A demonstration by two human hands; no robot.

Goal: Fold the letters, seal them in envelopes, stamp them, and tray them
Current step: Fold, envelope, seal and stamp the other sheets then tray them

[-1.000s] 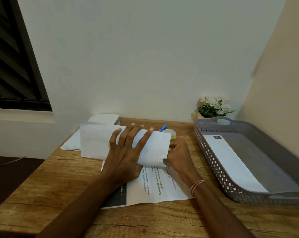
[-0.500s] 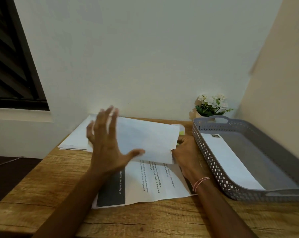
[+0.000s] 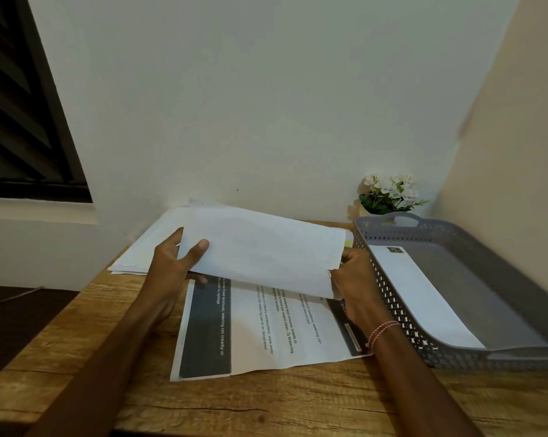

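A white envelope [image 3: 263, 250] is held a little above the wooden table [image 3: 266, 402], tilted up toward the wall. My left hand [image 3: 175, 263] grips its left end, thumb on top. My right hand [image 3: 351, 275] pinches its right end. Beneath it lies a printed letter [image 3: 266, 329] with dark bands and text, flat on the table. A grey perforated tray [image 3: 398, 298] stands to the right with one stamped white envelope [image 3: 420, 291] lying inside.
A stack of white papers and envelopes [image 3: 146, 250] sits at the back left by the wall. A small pot of white flowers [image 3: 389, 193] stands behind the tray. A yellow-green object [image 3: 348, 242] peeks out behind the held envelope. The table's left edge drops off.
My left hand lifted off the envelope, then took hold of its left end. The envelope rose off the letter and now hangs between both hands.
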